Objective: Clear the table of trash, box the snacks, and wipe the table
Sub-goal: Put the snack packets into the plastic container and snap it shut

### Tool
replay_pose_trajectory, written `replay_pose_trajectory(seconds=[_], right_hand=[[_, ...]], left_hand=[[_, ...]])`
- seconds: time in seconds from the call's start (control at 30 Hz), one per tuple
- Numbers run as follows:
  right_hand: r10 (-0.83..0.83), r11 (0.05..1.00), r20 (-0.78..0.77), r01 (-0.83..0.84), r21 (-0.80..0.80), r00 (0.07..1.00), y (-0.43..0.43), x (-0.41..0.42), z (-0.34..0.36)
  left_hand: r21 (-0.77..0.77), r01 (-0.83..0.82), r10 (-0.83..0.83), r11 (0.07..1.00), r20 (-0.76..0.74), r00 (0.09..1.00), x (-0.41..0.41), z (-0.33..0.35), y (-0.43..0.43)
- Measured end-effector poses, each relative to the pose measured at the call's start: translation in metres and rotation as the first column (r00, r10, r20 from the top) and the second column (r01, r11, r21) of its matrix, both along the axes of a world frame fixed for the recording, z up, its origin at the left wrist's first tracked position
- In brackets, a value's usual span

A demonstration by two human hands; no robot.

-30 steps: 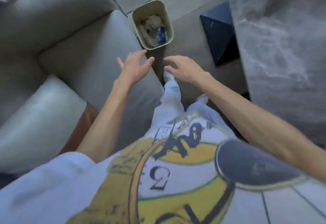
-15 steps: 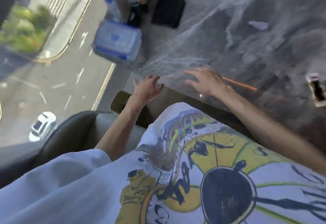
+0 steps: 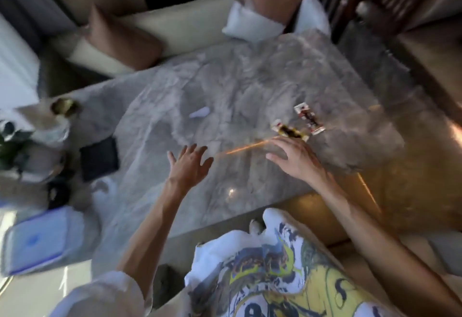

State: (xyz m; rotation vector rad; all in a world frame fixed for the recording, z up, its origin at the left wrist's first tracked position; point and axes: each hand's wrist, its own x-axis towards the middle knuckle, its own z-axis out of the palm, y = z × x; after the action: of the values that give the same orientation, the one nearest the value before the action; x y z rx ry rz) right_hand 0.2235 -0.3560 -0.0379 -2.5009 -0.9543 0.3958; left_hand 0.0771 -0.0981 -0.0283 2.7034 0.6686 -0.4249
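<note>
A single head-worn camera looks steeply down, close over the table (image 3: 250,86).

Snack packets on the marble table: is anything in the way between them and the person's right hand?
Nothing visible. The right hand is open right beside the nearer snack packet; only bare marble table shows between them.

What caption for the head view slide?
Open left hand and right hand above marble table, small packets beyond the right.

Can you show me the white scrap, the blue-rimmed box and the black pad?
white scrap (image 3: 199,112): head view, its middle.
blue-rimmed box (image 3: 37,240): head view, lid centre.
black pad (image 3: 99,158): head view, its middle.
</note>
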Motion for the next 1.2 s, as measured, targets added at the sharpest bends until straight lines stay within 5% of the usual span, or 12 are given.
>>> replay_pose_trajectory(seconds=[0.33,0.57,0.73,1.0,1.2], right_hand=[[-0.257,0.966,-0.023,0.257,-0.017,0.966,-0.047,0.02,0.027],[-0.136,0.989,0.0,0.136,-0.062,0.991,0.008,0.005,0.018],[0.035,0.998,-0.049,-0.038,-0.058,0.998,0.139,-0.038,-0.001],[0.394,0.916,-0.19,-0.4,0.004,0.899,0.39,-0.2,-0.026],[0.456,0.844,-0.427,-0.532,-0.071,0.781,0.492,-0.312,-0.055]], left_hand=[[-0.061,0.083,-0.071,0.995,0.177,0.982,0.07,0.023,-0.028],[-0.089,-0.029,0.04,0.996,0.128,0.991,0.019,0.016,0.032],[-0.077,-0.277,0.285,0.958,0.114,0.952,-0.093,0.0,0.139],[-0.122,-0.756,0.764,0.643,0.041,0.644,-0.335,-0.031,0.291],[-0.154,-0.883,0.888,0.443,-0.059,0.456,-0.444,-0.044,0.347]])
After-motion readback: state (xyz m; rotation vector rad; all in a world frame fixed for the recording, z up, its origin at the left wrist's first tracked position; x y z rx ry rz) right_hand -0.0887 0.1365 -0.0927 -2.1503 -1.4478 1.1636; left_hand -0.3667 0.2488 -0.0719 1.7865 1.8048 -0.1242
